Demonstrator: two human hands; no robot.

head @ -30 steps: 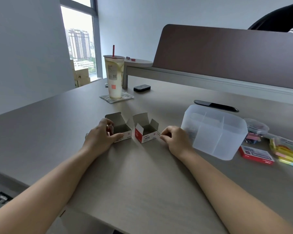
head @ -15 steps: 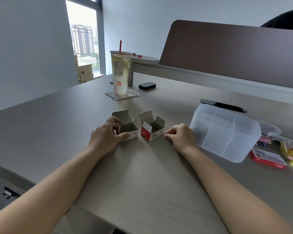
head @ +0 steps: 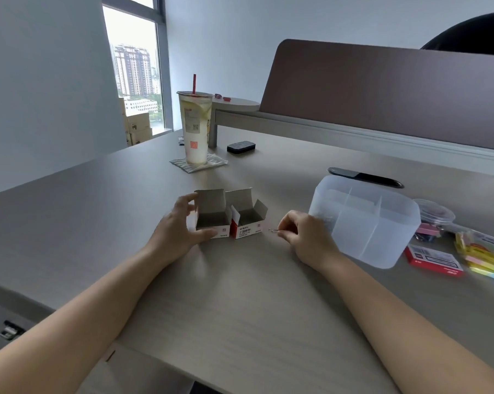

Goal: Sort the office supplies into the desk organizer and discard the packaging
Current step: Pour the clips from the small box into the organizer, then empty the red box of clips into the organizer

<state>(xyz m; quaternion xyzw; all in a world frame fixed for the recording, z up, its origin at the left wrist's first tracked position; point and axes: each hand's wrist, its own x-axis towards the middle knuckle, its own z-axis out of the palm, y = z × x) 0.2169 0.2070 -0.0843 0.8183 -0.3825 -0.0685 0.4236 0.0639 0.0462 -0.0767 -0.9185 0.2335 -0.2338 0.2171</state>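
My right hand is only just pinching one clip, easy to drop on the bench. Left hand grips an open box; squeezing could crush it.

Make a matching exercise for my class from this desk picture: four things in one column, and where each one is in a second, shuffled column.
Things:
1. paper clip
2. drink cup
3. clear organizer
4. left open box

Places:
A. on a coaster, far side of the desk
B. pinched by the right hand
C. gripped by the left hand
D. just right of the right hand

Pairs: 1-B, 2-A, 3-D, 4-C
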